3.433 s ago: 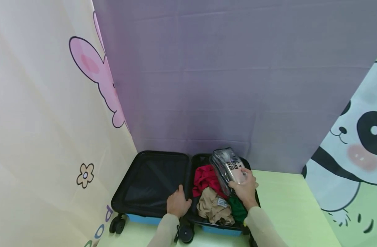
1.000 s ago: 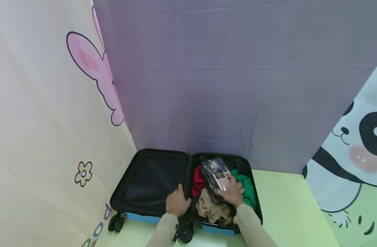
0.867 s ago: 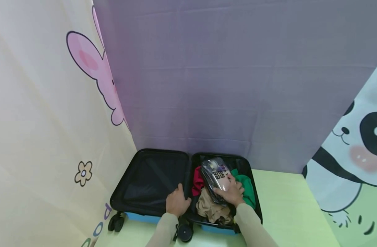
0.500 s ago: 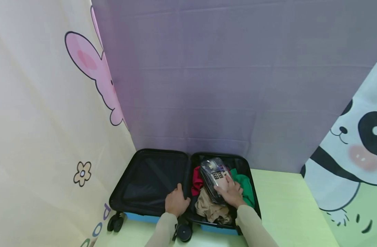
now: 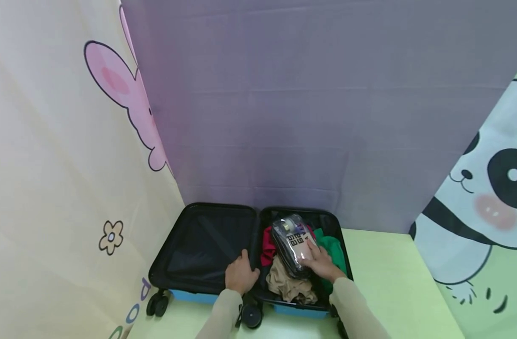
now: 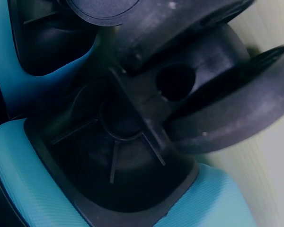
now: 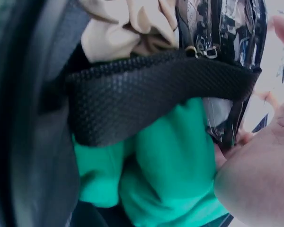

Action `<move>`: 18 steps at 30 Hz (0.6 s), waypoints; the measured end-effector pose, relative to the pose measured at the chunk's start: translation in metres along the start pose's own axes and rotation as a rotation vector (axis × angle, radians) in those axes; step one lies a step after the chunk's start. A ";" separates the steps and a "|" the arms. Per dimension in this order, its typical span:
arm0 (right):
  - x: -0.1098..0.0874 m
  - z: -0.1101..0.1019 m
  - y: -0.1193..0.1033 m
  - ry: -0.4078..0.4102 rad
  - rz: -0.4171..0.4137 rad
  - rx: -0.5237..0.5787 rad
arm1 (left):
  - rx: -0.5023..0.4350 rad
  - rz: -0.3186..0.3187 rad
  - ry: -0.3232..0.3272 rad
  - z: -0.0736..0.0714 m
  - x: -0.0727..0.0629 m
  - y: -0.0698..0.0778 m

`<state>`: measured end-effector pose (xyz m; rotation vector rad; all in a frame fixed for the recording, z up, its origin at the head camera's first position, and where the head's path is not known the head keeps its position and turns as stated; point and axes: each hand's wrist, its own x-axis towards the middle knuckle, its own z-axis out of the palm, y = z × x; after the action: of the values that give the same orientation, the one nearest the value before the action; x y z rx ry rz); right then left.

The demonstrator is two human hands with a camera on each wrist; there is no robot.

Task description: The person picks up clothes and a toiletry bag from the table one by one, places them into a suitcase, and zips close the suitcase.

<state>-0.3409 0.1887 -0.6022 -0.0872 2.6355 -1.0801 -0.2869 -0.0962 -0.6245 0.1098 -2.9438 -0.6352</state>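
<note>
An open suitcase (image 5: 211,245) lies flat, its two black-lined halves side by side. My left hand (image 5: 240,277) grips the inner edge of the left half near its front corner, thumb toward the hinge side. On the clothes in the right half lies a clear, black-trimmed toiletry pouch (image 5: 290,242) with several items inside. My right hand (image 5: 322,263) rests on its lower right part, fingers spread over the clear face. Under and around the pouch are a red garment (image 5: 267,247), a beige garment (image 5: 285,282) and a green garment (image 7: 175,156).
Black wheels (image 5: 251,316) stick out at the suitcase's front side, seen close up as a double caster (image 6: 203,80) on the blue shell (image 6: 42,189). A black strap (image 7: 146,92) crosses over the green garment. Pale green tabletop (image 5: 393,278) extends to the right; a grey-purple cloth (image 5: 258,117) hangs behind.
The pouch came down from the back right onto the middle of the clothes. My right hand then loosened slightly, its fingers now lying over the pouch. The left hand stayed on the suitcase edge.
</note>
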 end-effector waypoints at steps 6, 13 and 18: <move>-0.005 -0.005 0.004 -0.046 -0.020 0.034 | -0.009 -0.001 0.002 0.002 0.001 -0.001; -0.014 -0.010 0.008 -0.084 -0.083 0.042 | -0.020 -0.007 -0.003 0.000 0.002 -0.001; -0.020 -0.009 0.013 -0.080 -0.109 -0.015 | -0.024 -0.006 -0.014 -0.001 0.001 0.000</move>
<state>-0.3240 0.2072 -0.6002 -0.2738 2.5938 -1.0678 -0.2882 -0.0971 -0.6237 0.1121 -2.9491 -0.6738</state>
